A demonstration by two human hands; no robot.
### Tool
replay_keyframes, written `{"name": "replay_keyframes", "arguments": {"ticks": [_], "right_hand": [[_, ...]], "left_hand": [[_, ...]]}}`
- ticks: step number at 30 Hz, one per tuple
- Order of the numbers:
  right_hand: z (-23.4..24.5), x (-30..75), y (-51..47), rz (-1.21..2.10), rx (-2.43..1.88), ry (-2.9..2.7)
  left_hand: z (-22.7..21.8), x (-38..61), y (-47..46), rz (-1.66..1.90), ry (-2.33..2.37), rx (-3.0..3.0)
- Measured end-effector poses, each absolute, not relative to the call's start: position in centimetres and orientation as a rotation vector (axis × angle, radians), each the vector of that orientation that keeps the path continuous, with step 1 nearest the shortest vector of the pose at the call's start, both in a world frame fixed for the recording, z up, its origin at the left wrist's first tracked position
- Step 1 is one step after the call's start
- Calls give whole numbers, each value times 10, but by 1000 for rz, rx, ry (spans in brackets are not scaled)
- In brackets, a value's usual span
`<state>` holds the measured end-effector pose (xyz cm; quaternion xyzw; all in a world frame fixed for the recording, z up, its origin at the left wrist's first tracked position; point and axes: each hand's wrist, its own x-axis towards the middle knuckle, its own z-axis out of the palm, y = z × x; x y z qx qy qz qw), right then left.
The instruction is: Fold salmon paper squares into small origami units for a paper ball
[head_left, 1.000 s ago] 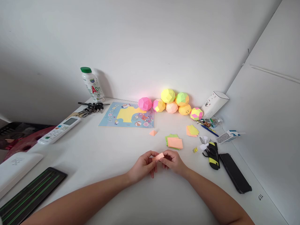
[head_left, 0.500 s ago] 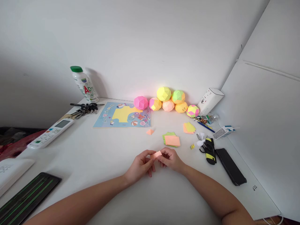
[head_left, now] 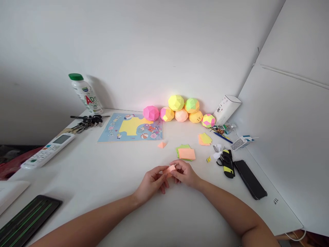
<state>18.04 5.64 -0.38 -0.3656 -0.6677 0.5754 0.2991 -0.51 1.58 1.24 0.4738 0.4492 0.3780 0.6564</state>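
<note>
Both my hands meet over the middle of the white table (head_left: 102,171). My left hand (head_left: 151,183) and my right hand (head_left: 185,174) pinch a small folded orange paper piece (head_left: 170,168) between their fingertips. Just beyond them lies a small stack of orange and green paper squares (head_left: 186,153). A folded orange triangle unit (head_left: 161,145) rests on the table further back. Another few orange and yellow squares (head_left: 205,139) lie to the right.
Several paper polyhedron balls (head_left: 180,109) line the wall. A blue picture sheet (head_left: 131,127), keys (head_left: 86,121), a bottle (head_left: 84,93) and a remote (head_left: 47,151) lie left. Scissors (head_left: 226,162), a black phone (head_left: 250,179), pens and a white box (head_left: 226,109) sit right. A dark keyboard (head_left: 25,221) is near left.
The orange piece looks shorter between my fingers than a second ago, and my hands have drawn slightly closer. The view has shifted a little to the right.
</note>
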Motion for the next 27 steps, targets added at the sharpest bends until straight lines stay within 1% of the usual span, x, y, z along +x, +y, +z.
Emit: {"name": "replay_keyframes", "arguments": {"ticks": [9, 16, 22, 27], "right_hand": [[-6, 181, 57, 1522, -965, -1783], [-5, 180, 57, 1525, -1006, -1812], [0, 181, 57, 1569, -979, -1840], [7, 178, 59, 1388, -869, -1949]], "left_hand": [[18, -5, 16, 834, 1025, 1074], [17, -3, 13, 930, 1035, 1135], [15, -6, 13, 834, 1103, 1165], [12, -7, 18, 867, 1023, 1055]]}}
